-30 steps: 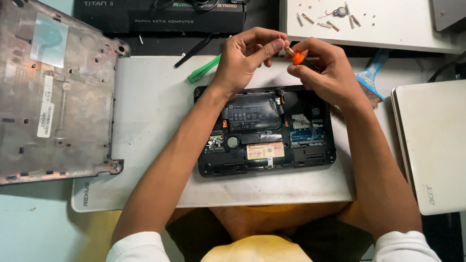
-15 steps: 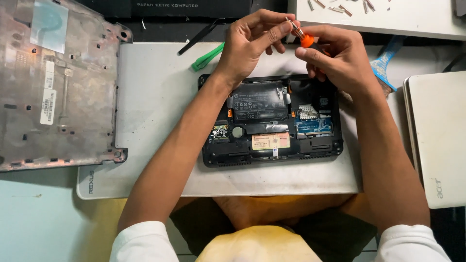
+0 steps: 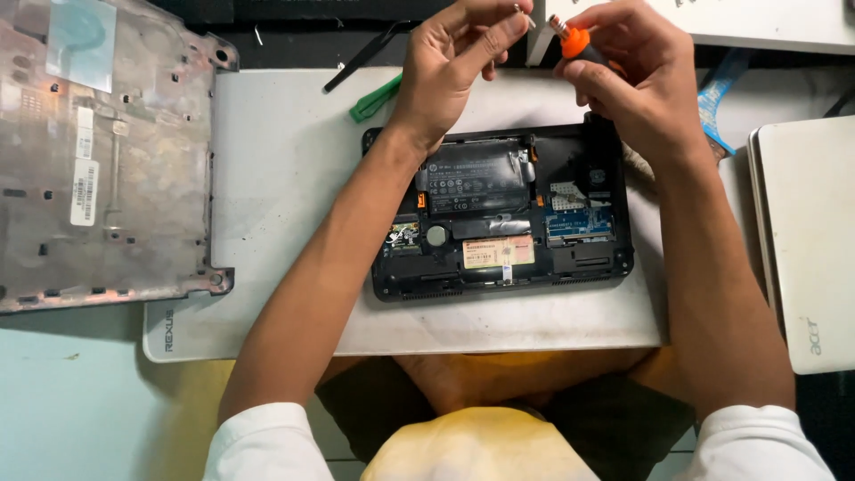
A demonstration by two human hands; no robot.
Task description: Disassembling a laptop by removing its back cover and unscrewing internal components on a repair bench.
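A small black laptop (image 3: 499, 223) lies opened on a grey mat (image 3: 294, 160), its battery and circuit boards exposed. Above its far edge my right hand (image 3: 632, 80) grips a screwdriver with an orange collar (image 3: 574, 40), tip pointing up-left. My left hand (image 3: 454, 62) hovers beside that tip, thumb and forefinger pinched on a tiny metal part, probably a screw (image 3: 519, 9). Both hands are held above the laptop, not touching it.
A removed grey bottom cover (image 3: 98, 151) lies at the left. A green pry tool (image 3: 374, 98) and black tweezers (image 3: 361, 58) rest on the mat's far side. A white closed laptop (image 3: 806, 240) sits at the right, a blue tool (image 3: 717, 98) near it.
The view has shifted so both hands sit nearer the top edge. The hands stay together at the screwdriver tip, the left fingers still pinched close to it.
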